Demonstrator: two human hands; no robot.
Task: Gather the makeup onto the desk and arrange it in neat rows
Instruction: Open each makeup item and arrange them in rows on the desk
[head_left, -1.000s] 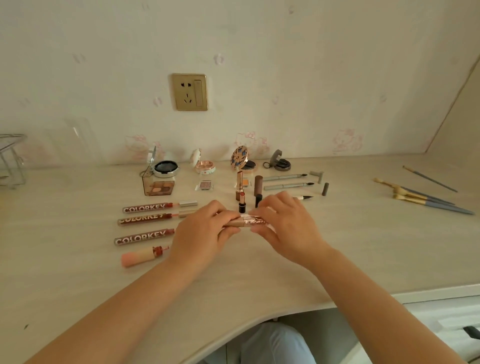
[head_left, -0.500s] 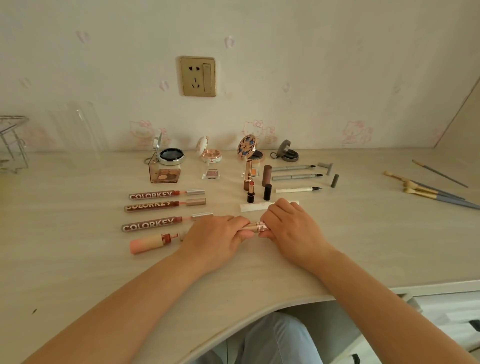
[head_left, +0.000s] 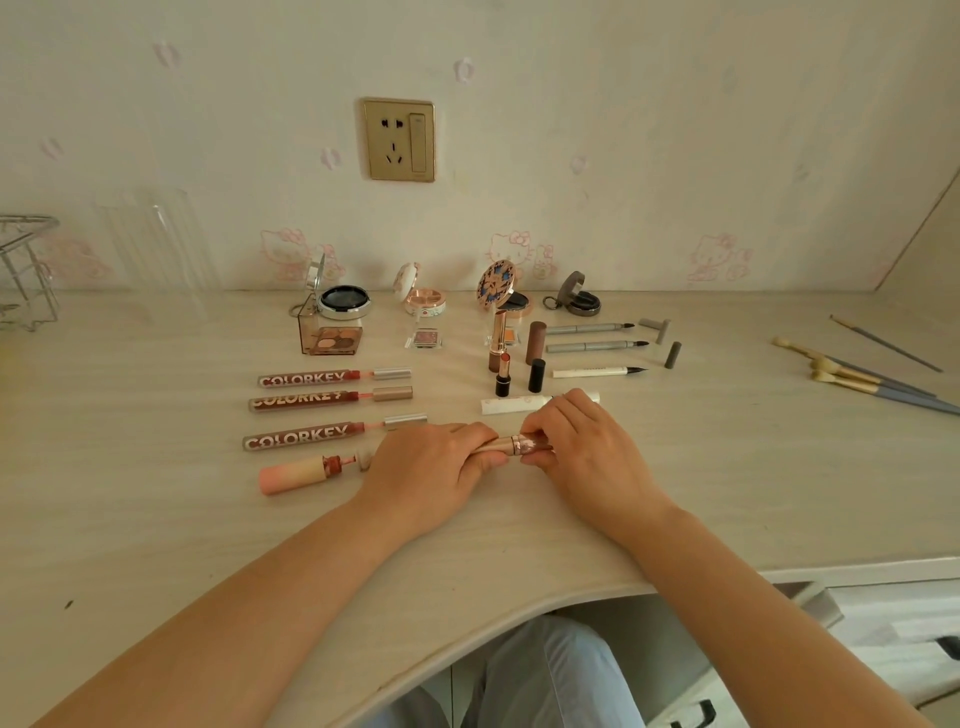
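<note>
A rose-gold makeup tube (head_left: 511, 446) lies level just above the desk (head_left: 156, 519), held at both ends. My left hand (head_left: 431, 475) grips its left part; my right hand (head_left: 587, 457) pinches its right end. To the left lie three COLORKEY lip glosses (head_left: 306, 435) and a pink tube (head_left: 298, 475) in a column. Behind my hands are a white tube (head_left: 511, 404), upright lipsticks (head_left: 503, 374), grey and white liner pens (head_left: 592, 345) and a back row of open compacts (head_left: 343, 301).
Several makeup brushes (head_left: 857, 374) lie at the far right of the desk. A wire rack (head_left: 26, 275) and a clear plastic box (head_left: 156, 244) stand at the back left against the wall. The desk's curved front edge runs below my forearms.
My hands have lowered the rose-gold tube toward me and nearer the desk, uncovering the white tube behind them. The camera has tilted slightly.
</note>
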